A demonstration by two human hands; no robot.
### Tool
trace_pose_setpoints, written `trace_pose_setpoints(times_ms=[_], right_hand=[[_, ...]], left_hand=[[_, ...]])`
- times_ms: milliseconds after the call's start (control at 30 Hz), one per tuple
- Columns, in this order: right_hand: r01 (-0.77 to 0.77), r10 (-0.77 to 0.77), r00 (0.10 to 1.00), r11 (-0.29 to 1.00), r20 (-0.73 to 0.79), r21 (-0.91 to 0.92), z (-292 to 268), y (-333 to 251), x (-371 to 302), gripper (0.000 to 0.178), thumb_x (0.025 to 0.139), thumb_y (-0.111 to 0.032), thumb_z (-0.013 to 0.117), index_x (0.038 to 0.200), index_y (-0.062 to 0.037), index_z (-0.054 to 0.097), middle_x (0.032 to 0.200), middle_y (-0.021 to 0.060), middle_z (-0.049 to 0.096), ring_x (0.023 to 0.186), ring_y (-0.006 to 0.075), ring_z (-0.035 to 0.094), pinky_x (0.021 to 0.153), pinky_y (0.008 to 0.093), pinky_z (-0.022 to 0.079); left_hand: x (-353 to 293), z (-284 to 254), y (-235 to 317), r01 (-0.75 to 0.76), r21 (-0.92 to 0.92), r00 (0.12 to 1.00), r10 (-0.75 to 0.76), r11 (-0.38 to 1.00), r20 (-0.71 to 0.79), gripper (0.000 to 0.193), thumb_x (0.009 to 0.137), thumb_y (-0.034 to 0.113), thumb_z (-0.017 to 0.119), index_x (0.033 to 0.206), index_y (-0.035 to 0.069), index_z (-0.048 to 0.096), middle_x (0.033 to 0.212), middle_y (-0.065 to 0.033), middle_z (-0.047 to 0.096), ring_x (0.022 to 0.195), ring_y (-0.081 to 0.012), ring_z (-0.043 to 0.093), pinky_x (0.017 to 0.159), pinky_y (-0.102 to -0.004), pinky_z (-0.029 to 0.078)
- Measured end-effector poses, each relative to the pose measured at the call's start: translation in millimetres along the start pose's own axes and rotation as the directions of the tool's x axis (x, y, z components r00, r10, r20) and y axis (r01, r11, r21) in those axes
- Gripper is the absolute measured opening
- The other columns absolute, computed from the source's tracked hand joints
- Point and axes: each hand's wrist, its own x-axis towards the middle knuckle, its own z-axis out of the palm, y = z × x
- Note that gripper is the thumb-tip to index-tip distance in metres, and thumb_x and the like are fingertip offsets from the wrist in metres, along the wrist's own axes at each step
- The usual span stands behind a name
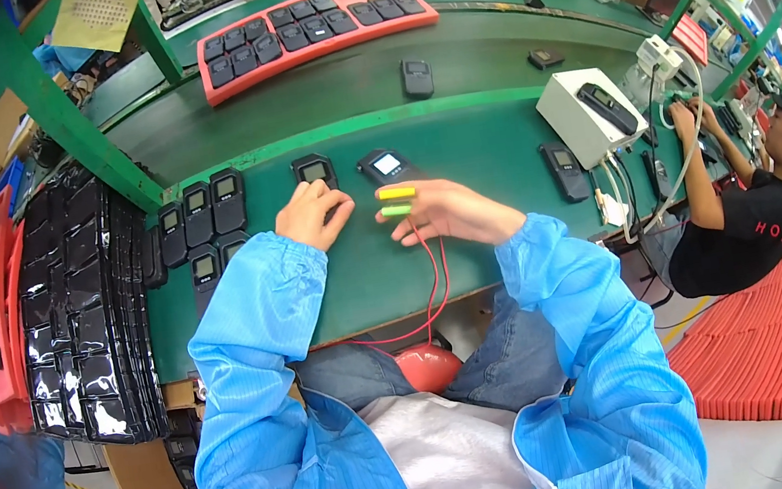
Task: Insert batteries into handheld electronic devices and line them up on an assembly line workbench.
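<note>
Curled fingers of my left hand (pixel 311 216) cover the near edge of a black handheld device (pixel 313 169) with a small grey screen, lying on the green bench. Beside it to the right lies a similar device (pixel 385 164) with its screen lit white. My right hand (pixel 452 210) is just short of the lit device, fingers stretched out and apart. A yellow band (pixel 397 193) and a green band (pixel 396 210) sit around its fingers. Thin red wires (pixel 445 282) loop down from this hand toward my lap.
More black devices (pixel 194 201) stand grouped at left, by stacked black trays (pixel 82 311). A red tray (pixel 321 45) of devices sits on the far ledge. At right are a white box (pixel 583 104), cables and another device (pixel 564 170). A co-worker (pixel 747 222) works farther right.
</note>
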Motion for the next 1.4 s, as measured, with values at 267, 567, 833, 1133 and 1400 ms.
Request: trace_pose_setpoints(times_ms=[267,567,833,1133,1400], right_hand=[[-0.156,0.155,0.988,0.988,-0.025,-0.02,9,10,8,0.052,0.098,-0.012,0.044,0.148,-0.0034,0.036,0.135,0.0126,0.056,0.11,0.0242,0.063,0.096,0.0359,0.051],[-0.044,0.043,0.999,0.997,0.016,0.068,20,1,-5,0.047,0.101,-0.013,0.043,0.148,-0.0057,0.037,0.136,0.0091,0.055,0.108,0.0226,0.064,0.094,0.0345,0.052],[-0.087,0.088,0.996,0.996,-0.017,0.022,8,12,0,0.051,0.099,-0.022,0.058,0.145,-0.0055,0.042,0.124,0.006,0.06,0.102,0.017,0.064,0.089,0.0311,0.055],[-0.062,0.058,0.99,0.998,-0.126,-0.028,12,9,-7,0.054,0.096,-0.023,0.065,0.142,-0.0029,0.045,0.114,0.002,0.06,0.099,0.013,0.063,0.089,0.0279,0.055],[-0.032,0.034,0.989,0.999,-0.145,0.012,15,8,-12,0.05,0.097,-0.022,0.064,0.142,-0.0044,0.048,0.115,-0.0005,0.058,0.102,0.0138,0.063,0.09,0.0283,0.054]], left_hand=[[2,1,1,0.001,0.011,1.0,-0.001,1.0,-0.021,0.011,0.089,0.022,0.067,0.094,0.013,0.07,0.084,-0.0051,0.053,0.086,-0.0244,0.055,0.07,-0.0367,0.048],[3,2,4,-0.022,-0.023,0.999,0.021,0.999,-0.046,0.009,0.089,0.021,0.067,0.094,0.014,0.07,0.083,-0.0045,0.052,0.085,-0.0242,0.055,0.07,-0.037,0.048],[0,9,4,0.128,-0.024,0.992,-0.128,0.992,-0.011,0.025,0.088,0.02,0.067,0.113,0.016,0.066,0.103,-0.0079,0.056,0.101,-0.0269,0.056,0.084,-0.038,0.05],[-1,21,1,0.236,0.073,0.967,-0.228,0.969,-0.111,0.07,0.085,0.041,0.07,0.143,0.015,0.04,0.155,-0.0252,0.022,0.144,-0.046,0.021,0.116,-0.0524,0.025],[-2,26,-8,0.302,0.071,0.95,-0.295,0.951,-0.102,0.058,0.084,0.036,0.07,0.131,0.013,0.046,0.156,-0.0229,0.026,0.143,-0.0457,0.025,0.117,-0.0542,0.023]])
